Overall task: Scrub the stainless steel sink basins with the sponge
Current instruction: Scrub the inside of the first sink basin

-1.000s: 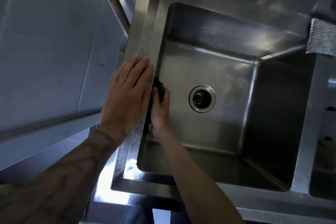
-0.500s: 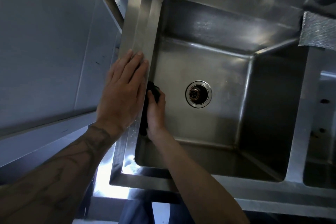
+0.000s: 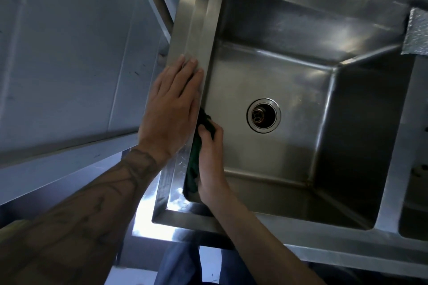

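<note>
The right hand (image 3: 209, 157) curls round the dark green sponge (image 3: 192, 164), pinned between its palm and the sink basin (image 3: 266, 71) wall, so push hard and rub up and down while the flat, straight-fingered left hand (image 3: 171, 109) leans on the rim (image 3: 196, 18) beside it.

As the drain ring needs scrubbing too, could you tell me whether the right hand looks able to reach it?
Probably yes: the right hand, holding the sponge, is inside the basin, and only bare steel lies between it and the drain.
</note>
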`<action>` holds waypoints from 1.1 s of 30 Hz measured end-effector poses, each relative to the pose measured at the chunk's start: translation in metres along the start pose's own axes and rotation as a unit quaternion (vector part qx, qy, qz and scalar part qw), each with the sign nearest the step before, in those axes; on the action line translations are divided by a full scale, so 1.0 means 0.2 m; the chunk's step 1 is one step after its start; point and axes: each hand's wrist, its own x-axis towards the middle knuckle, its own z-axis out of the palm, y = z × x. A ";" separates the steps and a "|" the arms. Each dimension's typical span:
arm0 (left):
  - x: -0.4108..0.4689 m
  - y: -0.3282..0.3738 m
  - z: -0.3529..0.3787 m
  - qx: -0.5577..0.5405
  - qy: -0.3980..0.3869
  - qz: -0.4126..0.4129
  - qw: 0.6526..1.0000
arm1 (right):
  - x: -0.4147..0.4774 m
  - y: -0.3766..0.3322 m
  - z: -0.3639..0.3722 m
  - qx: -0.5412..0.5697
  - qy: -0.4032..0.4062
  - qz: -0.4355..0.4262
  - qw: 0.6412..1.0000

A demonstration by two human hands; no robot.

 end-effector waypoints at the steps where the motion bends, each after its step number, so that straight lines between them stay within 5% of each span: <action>1: 0.00 0.00 0.00 -0.001 0.000 -0.001 1.000 | -0.03 0.01 -0.01 -0.005 -0.007 -0.005 1.000; 21: -0.01 0.00 0.01 -0.003 0.001 0.003 1.000 | 0.19 0.14 0.00 -0.023 0.010 0.239 0.971; 33: 0.00 -0.02 0.02 0.020 -0.015 0.014 1.000 | 0.87 -0.51 0.28 0.012 0.030 0.033 0.999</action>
